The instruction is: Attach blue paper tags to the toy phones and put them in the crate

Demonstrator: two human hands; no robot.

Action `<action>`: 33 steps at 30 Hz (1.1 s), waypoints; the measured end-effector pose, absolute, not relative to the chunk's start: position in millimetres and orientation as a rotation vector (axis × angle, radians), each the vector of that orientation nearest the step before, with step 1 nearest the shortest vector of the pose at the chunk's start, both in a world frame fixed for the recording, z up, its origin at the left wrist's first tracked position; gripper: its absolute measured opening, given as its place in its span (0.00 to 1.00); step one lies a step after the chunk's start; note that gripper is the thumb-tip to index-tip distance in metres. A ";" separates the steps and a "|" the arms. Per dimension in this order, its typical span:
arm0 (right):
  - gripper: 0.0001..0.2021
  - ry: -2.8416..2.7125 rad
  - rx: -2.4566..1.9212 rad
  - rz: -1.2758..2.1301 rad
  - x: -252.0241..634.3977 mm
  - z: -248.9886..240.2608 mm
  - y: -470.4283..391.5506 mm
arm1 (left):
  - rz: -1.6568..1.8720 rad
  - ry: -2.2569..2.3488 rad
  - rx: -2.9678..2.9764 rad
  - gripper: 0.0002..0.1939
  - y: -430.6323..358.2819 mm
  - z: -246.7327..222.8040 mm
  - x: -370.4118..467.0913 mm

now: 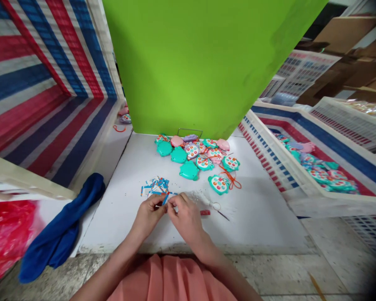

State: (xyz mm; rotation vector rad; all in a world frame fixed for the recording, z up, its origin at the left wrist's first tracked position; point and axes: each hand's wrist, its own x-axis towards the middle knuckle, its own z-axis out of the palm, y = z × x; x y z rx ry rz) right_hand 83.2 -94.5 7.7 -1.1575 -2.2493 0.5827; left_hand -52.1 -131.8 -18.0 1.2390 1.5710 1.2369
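Note:
Both hands meet over the white tabletop, just in front of a small pile of blue and white cards. My left hand is closed on a small blue card. Against its right end, my right hand has its fingers pinched; what lies between them is too small to make out. Right of my right hand are a red piece, a pointed tool with a ring and thin white strands. Several teal, pink and purple animal-shaped toys lie beyond the cards.
A green panel stands at the table's back. Striped-lined crates flank it, the right one holding more toys. An orange cord lies near the toys. At the left are a blue cloth and red plastic.

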 end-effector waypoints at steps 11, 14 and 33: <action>0.07 -2.094 -1.125 0.885 98.0 8.5 -86.5 | 1.075 1.401 1.359 0.17 -132.4 -13.3 -54.0; 0.07 -1.965 -1.056 1.096 106.6 2.2 -84.6 | 1.117 1.470 1.289 0.11 -131.8 -12.8 -54.3; 0.11 -1.746 -1.103 1.261 160.9 -1.6 -84.4 | 0.811 1.414 2.022 0.11 -90.1 32.8 -11.3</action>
